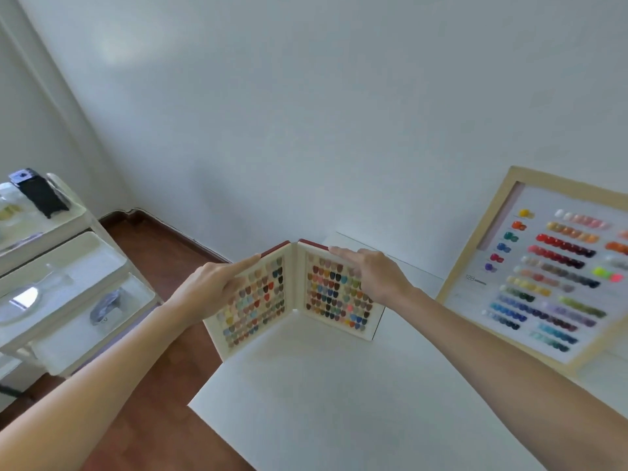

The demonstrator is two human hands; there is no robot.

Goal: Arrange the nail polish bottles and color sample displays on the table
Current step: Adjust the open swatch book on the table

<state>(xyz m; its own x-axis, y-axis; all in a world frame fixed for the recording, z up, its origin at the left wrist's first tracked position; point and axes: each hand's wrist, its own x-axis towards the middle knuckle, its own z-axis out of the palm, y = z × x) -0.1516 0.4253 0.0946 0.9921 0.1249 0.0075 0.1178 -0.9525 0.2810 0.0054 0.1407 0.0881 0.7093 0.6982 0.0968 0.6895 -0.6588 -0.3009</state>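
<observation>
The folding swatch book [268, 300] is showing cream pages gridded with multicoloured nail tips, edged by a dark red cover. The pale-wood framed colour chart [475, 297] is displaying red, yellow, blue and green rows on white.

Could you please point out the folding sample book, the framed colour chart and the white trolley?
folding sample book [334, 297]: head view, its right-hand page.
framed colour chart [557, 266]: head view, its swatch panel.
white trolley [91, 248]: head view, its middle tray.
</observation>
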